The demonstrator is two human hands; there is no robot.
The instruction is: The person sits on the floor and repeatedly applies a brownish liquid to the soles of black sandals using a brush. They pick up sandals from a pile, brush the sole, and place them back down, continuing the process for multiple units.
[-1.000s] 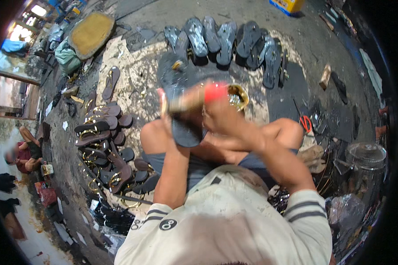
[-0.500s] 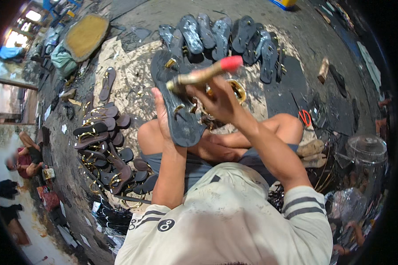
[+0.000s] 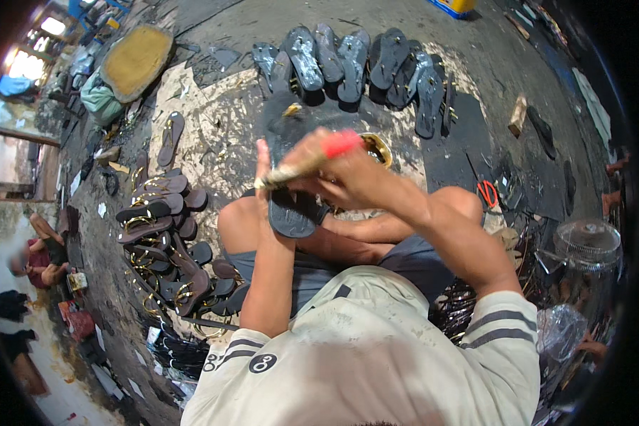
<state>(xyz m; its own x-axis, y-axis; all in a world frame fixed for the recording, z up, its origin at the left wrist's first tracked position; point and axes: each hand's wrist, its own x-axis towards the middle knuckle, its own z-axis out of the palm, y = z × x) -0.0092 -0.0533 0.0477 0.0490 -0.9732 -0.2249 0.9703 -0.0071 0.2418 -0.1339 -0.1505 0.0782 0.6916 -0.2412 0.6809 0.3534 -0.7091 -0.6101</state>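
Observation:
My left hand (image 3: 264, 174) grips a dark sandal sole (image 3: 292, 219) along its left edge, holding it up over my crossed legs. A gold strap piece shows near the sole's far end. Closed around a wooden-handled brush (image 3: 280, 176) with a red end, my right hand (image 3: 334, 174) is over the middle of the sole and hides part of it. Motion blurs the brush, so I cannot tell whether it touches the sole. Just beyond my right hand stands an open tin (image 3: 376, 148) with a yellowish rim.
Several dark soles (image 3: 351, 64) stand in a row at the far side of the stained sheet (image 3: 206, 106). Sandals with gold straps (image 3: 160, 206) are piled at left. Red-handled scissors (image 3: 487, 193) lie at right, near a fan (image 3: 587, 241). Another person (image 3: 39, 259) sits far left.
The brush and my right hand have moved left and nearer over the sole. The sole has turned more upright and shifted slightly right in my left hand.

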